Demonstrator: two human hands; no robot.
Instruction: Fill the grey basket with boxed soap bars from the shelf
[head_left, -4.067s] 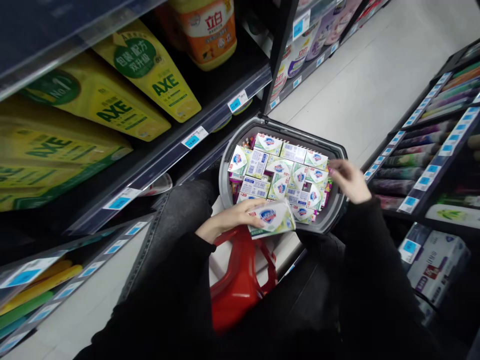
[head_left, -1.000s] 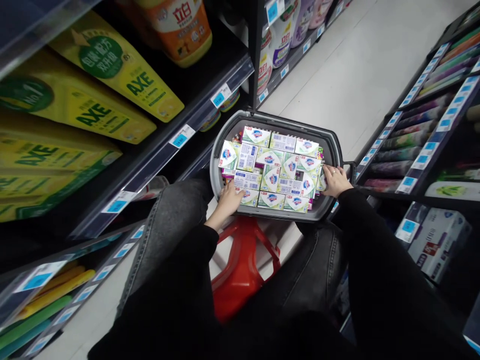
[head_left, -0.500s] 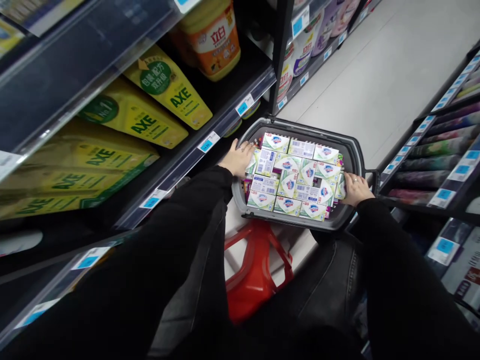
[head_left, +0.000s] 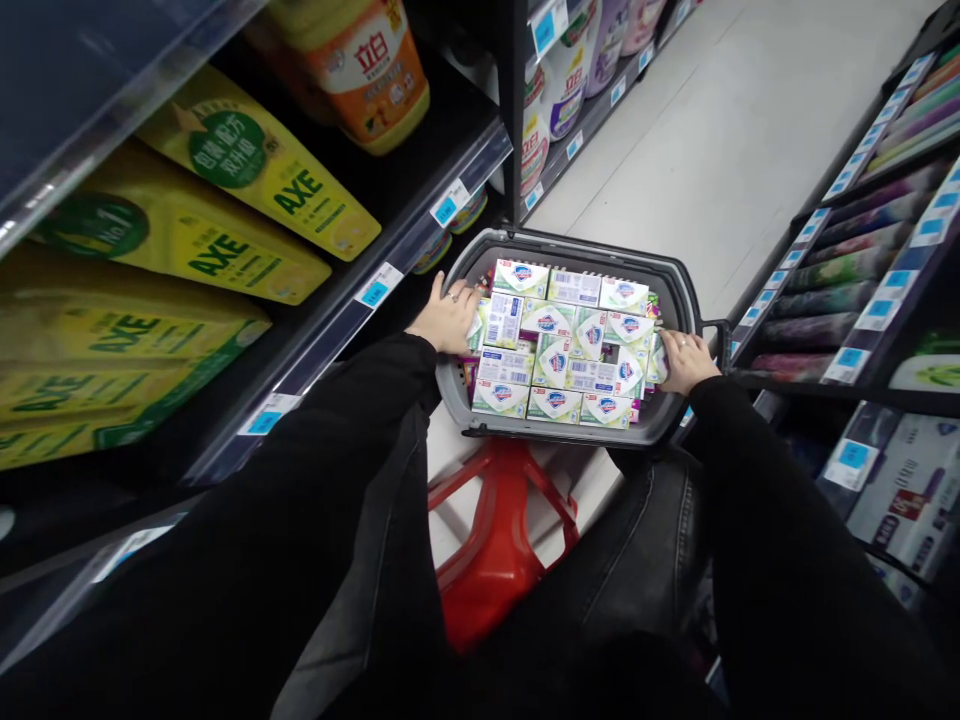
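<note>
A dark grey shopping basket (head_left: pixel 679 275) holds several white-and-green boxes of bar soap (head_left: pixel 555 360), laid close together in a flat layer. At the left end of this layer my left hand (head_left: pixel 446 318) reaches over the basket rim, its fingers closed against the end soap box. My right hand (head_left: pixel 686 362) grips the opposite end in the same way, fingertips on a soap box that stands on its side. Both palms are turned down, and the undersides of my fingers are hidden. Colourful packs show in slivers beneath and beside the soap.
Below the basket, between my legs, is a red plastic stool (head_left: pixel 495 560). Yellow AXE bottles (head_left: pixel 292 200) and an orange-labelled tub (head_left: pixel 375 75) fill the left shelf (head_left: pixel 330 330). On the right, a shelf holds rows of soft packs (head_left: pixel 847 275). The pale floor (head_left: pixel 675 130) runs ahead.
The whole view has shifted, so basket and hands appear slightly further left and more of the right shelf shows. My hands keep the same hold at both ends of the soap layer.
</note>
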